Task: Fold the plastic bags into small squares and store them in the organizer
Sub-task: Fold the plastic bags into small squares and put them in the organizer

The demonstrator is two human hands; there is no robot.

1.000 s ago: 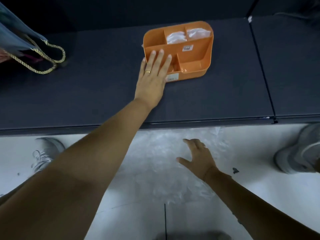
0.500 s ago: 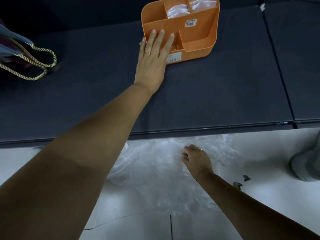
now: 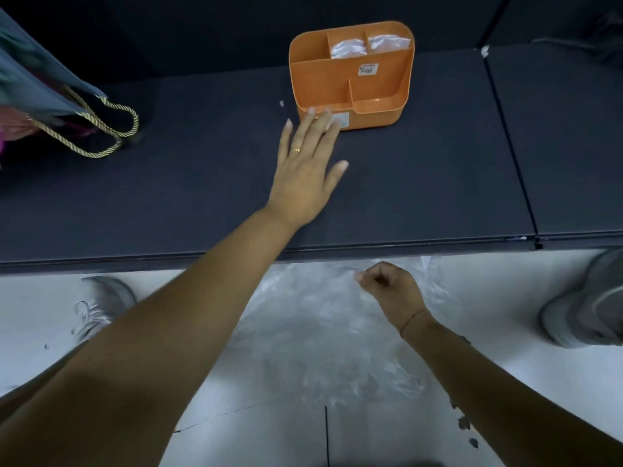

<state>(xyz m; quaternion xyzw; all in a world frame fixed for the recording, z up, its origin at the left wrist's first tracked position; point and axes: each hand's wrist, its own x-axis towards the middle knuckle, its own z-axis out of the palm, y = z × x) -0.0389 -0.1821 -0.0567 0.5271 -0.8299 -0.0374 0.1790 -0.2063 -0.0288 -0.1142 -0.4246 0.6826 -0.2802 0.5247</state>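
A: Left hand [image 3: 305, 176] first. Half a second back its fingers [image 3: 320, 126] reached over the organizer [image 3: 323, 79] front wall. Now we see it drawn back toward 6 o'clock, fingers straight and released, only the tips touching the near-left corner.

B: Agreed. Organizer sits on the tabletop [image 3: 202, 183] at 12 o'clock. We read the hand as steadying it or nudging it square, not lifting it.

A: Right hand [image 3: 392, 289] is the bigger change. A second ago it was spread flat above the bag [image 3: 303, 325]; then it curled down into the film. Now it is clenched, at 5 o'clock from the left hand, just below the tabletop edge.

B: Grasping the bag?

A: We judge so. The fingers [image 3: 377, 274] are bunched over the film's far edge, though the plastic is clear and the pinch itself is hard to make out.

B: Bag location: crumpled loose on the floor [image 3: 505, 291], between the person's shoes, unfolded.

A: Two folded bags [image 3: 347, 48] already stand in the organizer's back compartments, at 12 o'clock. Front compartments look bare.

B: So for the task: we take this as the start of the next round. The bag must come up onto the tabletop before any folding.

A: Tote [image 3: 101, 129] with rope handles at 10 o'clock, well apart from the work.
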